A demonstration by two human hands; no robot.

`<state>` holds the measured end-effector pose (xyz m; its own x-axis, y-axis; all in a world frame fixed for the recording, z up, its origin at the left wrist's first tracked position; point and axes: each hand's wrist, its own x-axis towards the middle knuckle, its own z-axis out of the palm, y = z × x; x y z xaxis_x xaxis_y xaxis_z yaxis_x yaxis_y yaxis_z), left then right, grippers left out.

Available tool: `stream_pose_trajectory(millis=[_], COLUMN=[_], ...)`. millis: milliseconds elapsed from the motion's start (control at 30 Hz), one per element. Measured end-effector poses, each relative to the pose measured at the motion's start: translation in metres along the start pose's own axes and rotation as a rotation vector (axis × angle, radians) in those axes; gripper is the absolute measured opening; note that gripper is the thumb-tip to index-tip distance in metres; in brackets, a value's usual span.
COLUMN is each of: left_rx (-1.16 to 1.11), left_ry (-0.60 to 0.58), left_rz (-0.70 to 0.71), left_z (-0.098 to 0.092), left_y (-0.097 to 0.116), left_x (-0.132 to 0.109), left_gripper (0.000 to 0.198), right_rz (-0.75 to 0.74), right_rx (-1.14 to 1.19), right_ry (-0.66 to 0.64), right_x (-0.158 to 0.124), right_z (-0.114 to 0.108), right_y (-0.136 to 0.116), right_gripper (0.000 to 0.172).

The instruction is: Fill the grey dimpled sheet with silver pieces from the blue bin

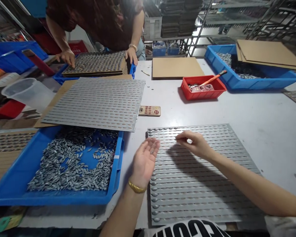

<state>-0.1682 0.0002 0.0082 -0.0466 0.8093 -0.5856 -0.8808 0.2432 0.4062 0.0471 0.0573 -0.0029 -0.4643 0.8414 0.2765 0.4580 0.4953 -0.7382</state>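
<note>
My left hand [146,163], palm up with curled fingers, cups a few small grey spindle-shaped pieces [152,151]. It is over the left edge of a grey slotted board [199,184]. My right hand [194,144] hovers above the board's upper rows, thumb and forefinger pinched together; what is between the fingertips is too small to make out. Similar pieces sit in the slots along the board's left edge and in part of its top row. Left of my hands, a blue tray [117,171] holds a heap of loose grey pieces [71,171].
Another slotted board [96,103] lies across the tray's back. A phone-like case [151,111] lies beside it. Farther back are a red bin [203,95], cardboard sheets [176,67] and another blue tray [261,84]. Across the table, a person's hands [132,54] rest on a filled board [98,62].
</note>
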Motion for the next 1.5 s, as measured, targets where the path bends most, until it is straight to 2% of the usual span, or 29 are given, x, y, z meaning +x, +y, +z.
stream_pose_trajectory(millis=[33,100,200,267,433,600,733,867,967,1100,1200,1333,1400,1500], left_rx=[-0.012,0.001,0.052,0.072,0.094,0.098,0.134,0.245,0.304,0.338,0.347,0.343,0.347,0.374], left_ry=[0.043,0.096,0.033,-0.024,-0.018,-0.009,-0.042,-0.108,-0.111,-0.121,-0.145,-0.145,-0.154,-0.171], left_rz=[0.047,0.044,0.033,0.070,0.029,-0.009,0.010,0.000,0.050,0.061,0.052,0.049,0.047,0.043], left_z=[-0.002,-0.005,-0.005,-0.003,0.002,0.002,0.001,0.000,-0.001,-0.001,0.000,0.001,0.001,0.000], left_y=[0.003,0.006,0.005,0.003,-0.003,-0.008,-0.013,-0.019,-0.023,-0.028,-0.032,-0.038,-0.040,-0.040], left_x=[0.000,-0.003,-0.008,-0.011,-0.009,-0.006,-0.007,-0.008,-0.006,-0.005,-0.006,-0.008,-0.007,-0.007], left_gripper=[0.014,0.019,0.027,0.026,0.018,0.016,0.006,0.013,0.022,0.027,0.025,0.022,0.020,0.016], right_rz=[0.044,0.064,-0.017,-0.068,-0.130,-0.190,-0.238,-0.191,-0.154,-0.078,-0.002,0.116,0.072,-0.073], right_rx=[-0.015,-0.127,-0.391,-0.482,-0.560,-0.630,-0.695,-0.596,-0.350,0.061,0.258,0.445,0.435,0.295], right_ry=[0.048,0.119,0.117,0.086,0.004,-0.072,-0.089,-0.033,0.024,-0.079,-0.123,-0.054,-0.021,-0.013], right_x=[0.001,0.005,0.012,0.017,0.020,0.018,0.018,0.020,0.017,0.007,0.002,0.000,-0.001,-0.007], right_z=[-0.006,-0.015,-0.018,-0.015,-0.010,-0.015,-0.019,-0.018,-0.013,0.001,0.013,0.026,0.029,0.029], right_y=[0.012,0.037,0.067,0.079,0.087,0.088,0.089,0.077,0.047,-0.004,-0.027,-0.031,-0.029,-0.026], right_gripper=[0.013,0.015,0.019,0.021,0.026,0.027,0.027,0.025,0.022,0.017,0.016,0.010,0.009,0.013])
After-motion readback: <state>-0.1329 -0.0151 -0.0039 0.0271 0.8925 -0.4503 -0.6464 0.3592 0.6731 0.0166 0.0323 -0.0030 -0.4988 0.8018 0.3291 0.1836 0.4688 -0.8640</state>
